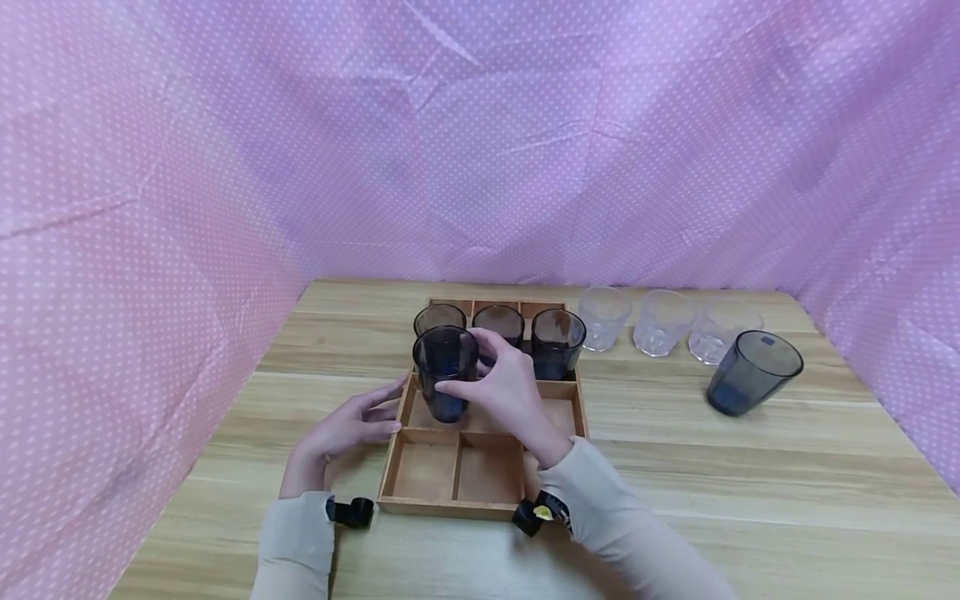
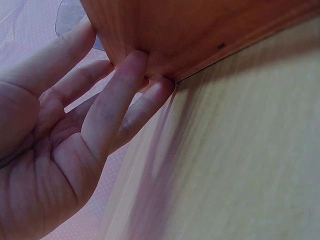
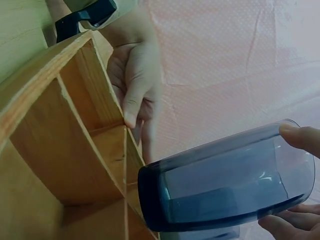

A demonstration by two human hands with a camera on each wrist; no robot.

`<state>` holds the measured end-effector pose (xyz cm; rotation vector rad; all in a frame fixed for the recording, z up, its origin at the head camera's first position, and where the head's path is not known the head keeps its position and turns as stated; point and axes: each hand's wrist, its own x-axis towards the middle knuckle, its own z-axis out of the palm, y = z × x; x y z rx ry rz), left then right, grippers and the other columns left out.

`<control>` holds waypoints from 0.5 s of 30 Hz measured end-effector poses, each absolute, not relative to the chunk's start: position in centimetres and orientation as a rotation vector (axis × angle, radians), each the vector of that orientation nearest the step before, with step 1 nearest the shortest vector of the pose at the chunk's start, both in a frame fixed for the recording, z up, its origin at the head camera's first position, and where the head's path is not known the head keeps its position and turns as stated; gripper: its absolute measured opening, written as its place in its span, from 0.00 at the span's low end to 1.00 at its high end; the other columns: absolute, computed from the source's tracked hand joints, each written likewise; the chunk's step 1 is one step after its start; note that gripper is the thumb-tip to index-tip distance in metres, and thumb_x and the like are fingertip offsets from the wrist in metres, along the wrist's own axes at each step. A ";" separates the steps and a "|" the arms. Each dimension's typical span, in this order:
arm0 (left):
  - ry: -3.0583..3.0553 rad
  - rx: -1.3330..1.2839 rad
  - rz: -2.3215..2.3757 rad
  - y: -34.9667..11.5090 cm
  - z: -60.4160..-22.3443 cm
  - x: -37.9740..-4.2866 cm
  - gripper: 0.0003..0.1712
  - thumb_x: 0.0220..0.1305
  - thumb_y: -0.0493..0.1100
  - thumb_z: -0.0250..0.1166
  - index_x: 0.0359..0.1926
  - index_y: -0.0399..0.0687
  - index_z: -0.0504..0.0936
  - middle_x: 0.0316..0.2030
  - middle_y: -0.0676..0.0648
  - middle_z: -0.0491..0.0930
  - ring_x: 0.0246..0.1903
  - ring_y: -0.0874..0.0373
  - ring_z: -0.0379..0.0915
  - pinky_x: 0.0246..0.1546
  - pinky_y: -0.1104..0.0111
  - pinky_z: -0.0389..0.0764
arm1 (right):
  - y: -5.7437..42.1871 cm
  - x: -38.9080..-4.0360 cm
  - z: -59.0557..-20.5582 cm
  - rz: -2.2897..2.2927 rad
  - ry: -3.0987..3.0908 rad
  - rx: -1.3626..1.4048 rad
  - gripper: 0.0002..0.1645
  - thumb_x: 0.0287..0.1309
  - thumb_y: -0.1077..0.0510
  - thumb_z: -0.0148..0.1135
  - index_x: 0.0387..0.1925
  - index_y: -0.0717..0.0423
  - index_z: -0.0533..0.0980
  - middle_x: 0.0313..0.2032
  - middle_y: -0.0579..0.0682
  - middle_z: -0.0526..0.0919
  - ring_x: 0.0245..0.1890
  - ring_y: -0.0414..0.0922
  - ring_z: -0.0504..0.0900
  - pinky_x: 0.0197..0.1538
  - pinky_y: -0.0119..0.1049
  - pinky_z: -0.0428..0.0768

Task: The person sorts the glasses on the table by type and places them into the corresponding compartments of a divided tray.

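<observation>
My right hand (image 1: 512, 390) holds a dark tinted drinking glass (image 1: 446, 371) between thumb and fingers, upright over the left cell of the wooden compartment box's (image 1: 420, 507) middle row. In the right wrist view the base of this glass (image 3: 225, 185) overlaps the dividers. My left hand (image 1: 351, 423) touches the box's left side with its fingers extended; the left wrist view shows the fingertips (image 2: 162, 86) against the outer wall. Behind the held glass, three more dark glasses stand in the box: a left one (image 1: 438, 317), a middle one (image 1: 498, 323) and a right one (image 1: 557, 342).
Right of the box, another dark glass (image 1: 753, 375) sits on the wooden table (image 1: 675, 500). Three clear glasses stand in a row at the back right: one near the box (image 1: 603, 317), a middle one (image 1: 663, 323) and a right one (image 1: 722, 329). Pink dotted cloth (image 1: 480, 167) surrounds the table.
</observation>
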<state>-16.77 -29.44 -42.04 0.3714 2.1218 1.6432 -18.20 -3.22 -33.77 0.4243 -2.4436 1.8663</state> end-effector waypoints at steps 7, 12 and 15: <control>2.120 0.392 1.636 -29.4 -42.1 -16.8 0.44 0.66 0.40 0.62 0.76 0.46 0.47 0.76 0.36 0.39 0.70 0.31 0.49 0.60 0.59 0.78 | -3.7 -18.2 -34.5 1.865 -2.442 0.465 0.46 0.35 0.57 0.82 0.60 0.59 0.72 0.56 0.56 0.81 0.60 0.48 0.78 0.56 0.36 0.82; 2.127 0.396 1.639 -29.4 -42.1 -16.8 0.44 0.66 0.39 0.61 0.76 0.45 0.47 0.76 0.36 0.40 0.70 0.31 0.49 0.60 0.58 0.78 | -3.9 -18.2 -34.6 1.867 -2.449 0.455 0.46 0.35 0.56 0.82 0.60 0.58 0.72 0.56 0.56 0.81 0.60 0.48 0.79 0.56 0.37 0.82; 2.130 0.381 1.634 -29.5 -42.0 -16.8 0.45 0.66 0.40 0.62 0.76 0.44 0.47 0.76 0.36 0.40 0.70 0.31 0.49 0.60 0.57 0.77 | -4.1 -18.1 -34.7 1.846 -2.461 0.459 0.46 0.35 0.56 0.83 0.60 0.58 0.73 0.55 0.56 0.82 0.58 0.49 0.80 0.55 0.37 0.82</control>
